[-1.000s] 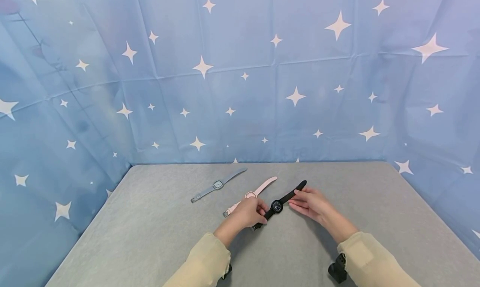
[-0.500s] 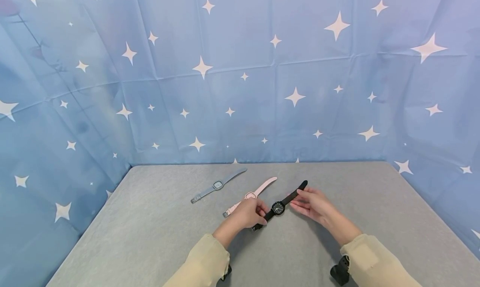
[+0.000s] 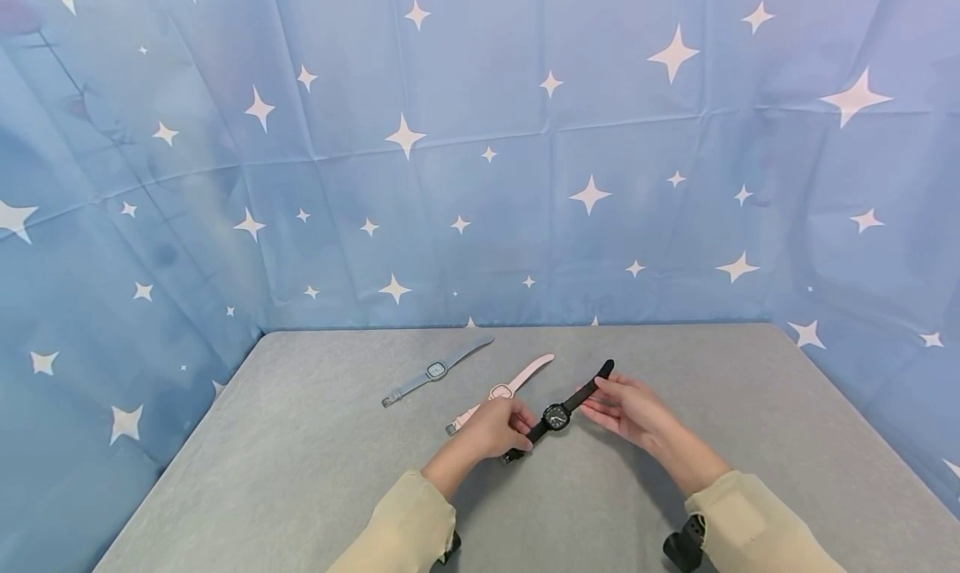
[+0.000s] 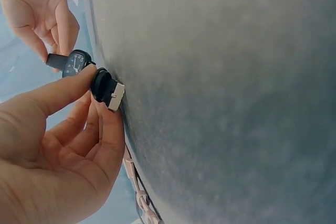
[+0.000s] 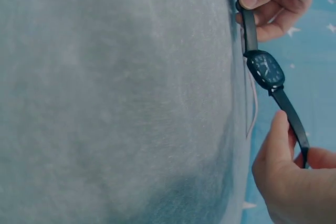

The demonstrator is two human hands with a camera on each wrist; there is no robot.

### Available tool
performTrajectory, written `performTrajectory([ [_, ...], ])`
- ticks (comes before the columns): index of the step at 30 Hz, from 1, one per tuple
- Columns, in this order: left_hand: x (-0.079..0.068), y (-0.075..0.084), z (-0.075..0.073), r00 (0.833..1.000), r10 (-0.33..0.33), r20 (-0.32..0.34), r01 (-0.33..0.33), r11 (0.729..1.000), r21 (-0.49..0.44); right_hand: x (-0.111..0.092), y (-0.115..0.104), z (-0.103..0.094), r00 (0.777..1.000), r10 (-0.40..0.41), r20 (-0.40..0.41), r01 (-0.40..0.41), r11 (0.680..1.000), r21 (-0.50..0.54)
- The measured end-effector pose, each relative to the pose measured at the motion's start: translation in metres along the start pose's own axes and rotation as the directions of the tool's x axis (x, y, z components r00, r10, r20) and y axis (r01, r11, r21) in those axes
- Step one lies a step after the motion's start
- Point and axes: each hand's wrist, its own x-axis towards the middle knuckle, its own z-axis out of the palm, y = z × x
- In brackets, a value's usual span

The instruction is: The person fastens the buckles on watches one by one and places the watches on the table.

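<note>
The two forearms reach forward from the near edge and slant in toward each other, with a black watch (image 3: 556,416) stretched between the hands. The left hand (image 3: 491,428) is bent over the buckle end, its back turned up to the head camera. Its thumb presses the strap from one side while the curled fingers close on it from the other, a narrow pinch, and the metal buckle (image 4: 116,97) sticks out past the grip. The right hand (image 3: 628,413) sits farther forward and to the right, turned so the thumb lies uppermost; thumb and forefinger pinch the long strap near its tip, the other fingers gently bent beneath. The strap's end pokes out beyond that pinch.

The dial (image 5: 265,70) hangs midway between the hands, face up, and the watch runs slantwise, its buckle end nearer the person. Whether any of it touches the grey table (image 3: 300,481) I cannot tell.

Just beyond the left hand, partly hidden by it, lies a pink watch (image 3: 532,372), its buckle showing to that hand's left. Farther off to the left lies a blue watch (image 3: 436,371), well apart from both hands. Cream sleeves (image 3: 757,519) cover the forearms, and a blue starry curtain (image 3: 480,82) hangs beyond the hands.
</note>
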Motion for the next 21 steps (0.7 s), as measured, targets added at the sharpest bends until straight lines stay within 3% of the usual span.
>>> performTrajectory([
  [7, -0.001, 0.000, -0.001, 1.000, 0.004, 0.007, -0.004, 0.999, -0.034, -0.002, -0.001, 0.000, 0.998, -0.019, 0.055, 0.018, 1.000, 0.012],
  [21, -0.007, -0.001, -0.004, 0.999, 0.039, -0.007, -0.039, 0.999, -0.024, -0.011, -0.008, 0.009, 0.998, -0.019, 0.054, 0.015, 0.998, 0.065],
])
